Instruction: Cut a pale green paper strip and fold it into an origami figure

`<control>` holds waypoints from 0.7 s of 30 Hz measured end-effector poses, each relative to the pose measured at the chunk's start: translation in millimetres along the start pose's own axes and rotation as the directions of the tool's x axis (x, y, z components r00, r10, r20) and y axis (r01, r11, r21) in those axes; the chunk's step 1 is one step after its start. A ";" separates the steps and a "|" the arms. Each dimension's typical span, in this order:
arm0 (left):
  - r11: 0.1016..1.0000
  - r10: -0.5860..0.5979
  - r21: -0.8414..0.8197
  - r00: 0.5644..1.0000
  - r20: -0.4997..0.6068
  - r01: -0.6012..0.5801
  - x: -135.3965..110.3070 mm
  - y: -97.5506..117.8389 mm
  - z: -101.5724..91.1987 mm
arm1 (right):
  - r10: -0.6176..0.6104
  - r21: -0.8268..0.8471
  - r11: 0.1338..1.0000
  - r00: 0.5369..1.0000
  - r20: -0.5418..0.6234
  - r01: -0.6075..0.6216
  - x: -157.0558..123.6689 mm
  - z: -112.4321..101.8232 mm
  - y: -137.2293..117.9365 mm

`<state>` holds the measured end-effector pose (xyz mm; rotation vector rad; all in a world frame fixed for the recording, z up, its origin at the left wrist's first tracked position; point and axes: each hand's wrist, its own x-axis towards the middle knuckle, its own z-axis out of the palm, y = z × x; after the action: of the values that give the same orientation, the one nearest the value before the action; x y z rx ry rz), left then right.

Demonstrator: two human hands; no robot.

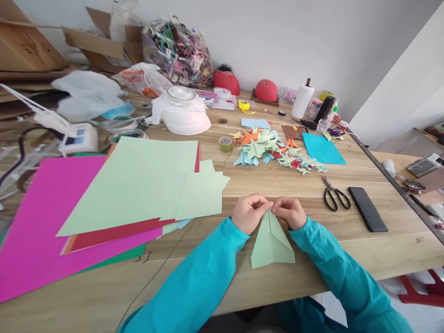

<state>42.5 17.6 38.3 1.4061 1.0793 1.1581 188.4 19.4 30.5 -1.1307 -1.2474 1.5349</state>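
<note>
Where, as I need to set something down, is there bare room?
The table is bare between the blue sheet and the phone, and between phone and near edge. A narrower strip separates the folded figures from the right hand. Crowded: left, under large paper sheets, and along the wall.

On the table (291, 185), scissors (330, 188) between folded paper (272, 243) and phone (367, 209).

No text, number or brand can be read here. Red printing on a plastic bag (144, 77) and a small bottle (335, 119), and dark marks (419, 240) on the bench (395, 249), are too small or blurred.
</note>
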 end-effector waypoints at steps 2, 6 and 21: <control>1.000 0.007 -0.013 1.000 -0.020 -0.007 0.2 2.3 -0.6 | -0.002 0.015 1.000 1.000 0.013 0.002 -0.5 -0.4 0.0; 0.999 -0.003 -0.042 0.997 -0.077 -0.001 2.5 3.8 -5.2 | 0.000 0.036 0.999 1.000 0.013 0.000 -1.1 -0.2 -0.4; 0.948 -0.198 -0.301 0.929 -0.312 0.101 19.7 -1.1 -36.0 | 0.003 0.096 0.995 0.996 0.091 -0.012 1.4 -11.3 -2.3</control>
<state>9.8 42.2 41.8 0.9048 1.1831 1.4109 199.1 23.7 31.4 -1.0145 -1.2161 1.6499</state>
